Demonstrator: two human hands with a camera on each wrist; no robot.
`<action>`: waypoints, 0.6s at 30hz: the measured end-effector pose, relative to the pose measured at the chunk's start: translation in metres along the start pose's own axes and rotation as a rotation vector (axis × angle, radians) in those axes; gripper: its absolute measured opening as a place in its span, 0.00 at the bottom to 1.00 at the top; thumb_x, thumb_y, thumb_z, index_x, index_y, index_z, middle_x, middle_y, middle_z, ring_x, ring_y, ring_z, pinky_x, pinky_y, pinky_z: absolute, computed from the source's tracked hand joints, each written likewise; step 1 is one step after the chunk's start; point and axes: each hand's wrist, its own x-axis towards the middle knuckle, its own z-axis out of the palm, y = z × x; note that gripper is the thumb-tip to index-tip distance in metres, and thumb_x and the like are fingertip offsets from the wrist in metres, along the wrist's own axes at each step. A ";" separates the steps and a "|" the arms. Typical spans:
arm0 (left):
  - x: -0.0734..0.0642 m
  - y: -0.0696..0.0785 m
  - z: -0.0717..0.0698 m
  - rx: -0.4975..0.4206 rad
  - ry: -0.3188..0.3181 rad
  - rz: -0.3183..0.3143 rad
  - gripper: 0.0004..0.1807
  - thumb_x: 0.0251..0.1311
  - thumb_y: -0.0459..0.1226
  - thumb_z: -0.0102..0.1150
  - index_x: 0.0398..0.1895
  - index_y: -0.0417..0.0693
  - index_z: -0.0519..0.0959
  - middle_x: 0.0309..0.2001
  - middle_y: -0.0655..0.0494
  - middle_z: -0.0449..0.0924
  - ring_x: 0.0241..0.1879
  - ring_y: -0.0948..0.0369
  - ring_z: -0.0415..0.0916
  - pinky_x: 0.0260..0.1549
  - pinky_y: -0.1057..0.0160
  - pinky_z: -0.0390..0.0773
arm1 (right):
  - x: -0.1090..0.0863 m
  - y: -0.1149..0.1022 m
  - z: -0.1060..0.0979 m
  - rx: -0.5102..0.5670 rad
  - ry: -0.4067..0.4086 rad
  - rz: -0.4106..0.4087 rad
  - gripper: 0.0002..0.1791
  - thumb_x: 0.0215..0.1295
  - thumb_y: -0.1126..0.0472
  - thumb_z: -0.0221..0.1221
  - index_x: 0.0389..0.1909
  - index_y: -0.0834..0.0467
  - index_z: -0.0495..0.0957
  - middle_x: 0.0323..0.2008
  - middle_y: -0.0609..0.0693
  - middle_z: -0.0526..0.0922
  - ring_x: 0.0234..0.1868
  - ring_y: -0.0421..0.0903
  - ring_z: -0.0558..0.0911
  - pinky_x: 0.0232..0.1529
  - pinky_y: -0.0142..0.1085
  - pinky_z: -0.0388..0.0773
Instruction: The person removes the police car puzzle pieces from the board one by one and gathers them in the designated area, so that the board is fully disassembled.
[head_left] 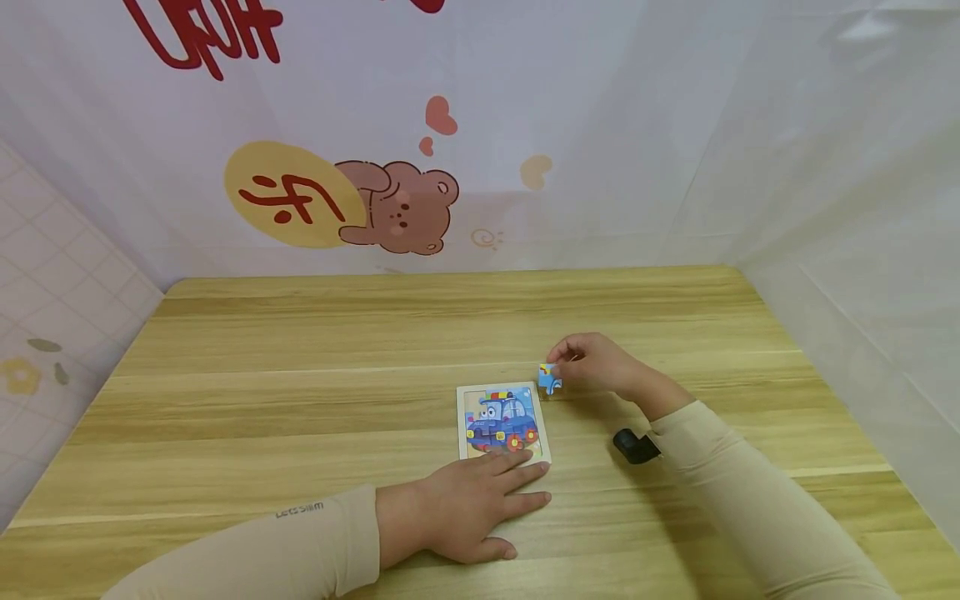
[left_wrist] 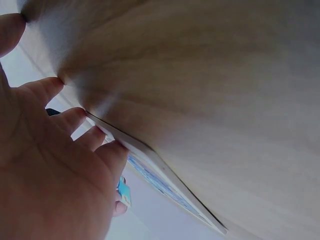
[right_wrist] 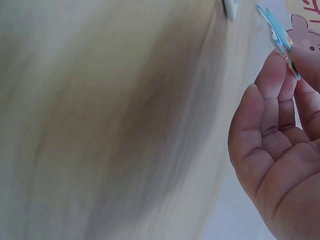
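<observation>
A square jigsaw puzzle (head_left: 495,422) with a blue cartoon car lies in its pale frame on the table; bare backing shows at its upper left corner. Across the frame's near edge rests my left hand (head_left: 480,504), fingers spread and straight. Just beyond the frame's upper right corner, my right hand (head_left: 596,365) pinches a light blue puzzle piece (head_left: 549,377) between thumb and fingers. In the right wrist view that piece (right_wrist: 275,30) is tilted and held clear of the table. The left wrist view shows fingertips on the frame's edge (left_wrist: 150,152).
A small black object (head_left: 636,447) lies beside the right forearm, partly covered by the sleeve. The wooden table (head_left: 300,358) ends at a white curtain (head_left: 615,167) printed with a bear. Another white curtain (head_left: 855,250) hangs along the right side.
</observation>
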 end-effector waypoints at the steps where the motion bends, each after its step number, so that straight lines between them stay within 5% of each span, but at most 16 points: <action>1: 0.000 0.000 0.000 0.004 0.002 0.000 0.35 0.68 0.62 0.38 0.75 0.62 0.56 0.76 0.55 0.49 0.75 0.54 0.46 0.68 0.58 0.57 | -0.001 0.001 -0.001 -0.002 -0.003 0.006 0.09 0.64 0.65 0.58 0.42 0.65 0.79 0.35 0.52 0.80 0.36 0.45 0.76 0.39 0.36 0.74; 18: -0.001 0.001 -0.001 0.024 0.019 0.000 0.35 0.68 0.61 0.40 0.74 0.61 0.58 0.75 0.55 0.51 0.74 0.54 0.48 0.68 0.58 0.57 | -0.006 0.014 -0.003 0.054 -0.100 0.047 0.09 0.65 0.68 0.58 0.42 0.69 0.78 0.32 0.51 0.80 0.33 0.42 0.78 0.40 0.35 0.79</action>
